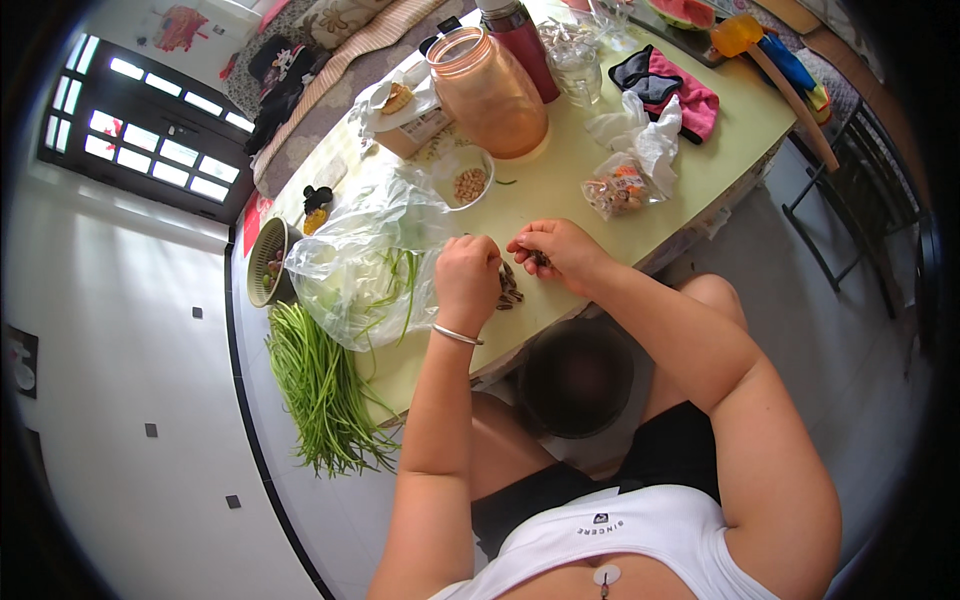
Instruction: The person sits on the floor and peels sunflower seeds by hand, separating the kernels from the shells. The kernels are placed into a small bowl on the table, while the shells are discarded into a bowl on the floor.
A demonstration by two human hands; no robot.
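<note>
My left hand [467,284], with a silvery bangle at the wrist, is closed in a pinch over the table's near edge. Its fingertips are turned away, so what they hold, if anything, is hidden. Opposite it, my right hand [563,252] is curled closed around a small dark brown piece, whose kind is too small to make out. Between the hands, a little pile of similar dark, shell-like pieces [510,290] lies on the table. Just beyond stands a white bowl [488,172] with pale tan nuts or beans [470,184] in it.
Left of my hands lie a clear plastic bag [340,240] and long green stalks [315,390] hanging over the pale table's [560,205] edge. A large orange-tinted jar [490,95], a red flask [525,50] and a snack packet [615,188] stand farther back. Below the edge sits a dark bucket [575,380].
</note>
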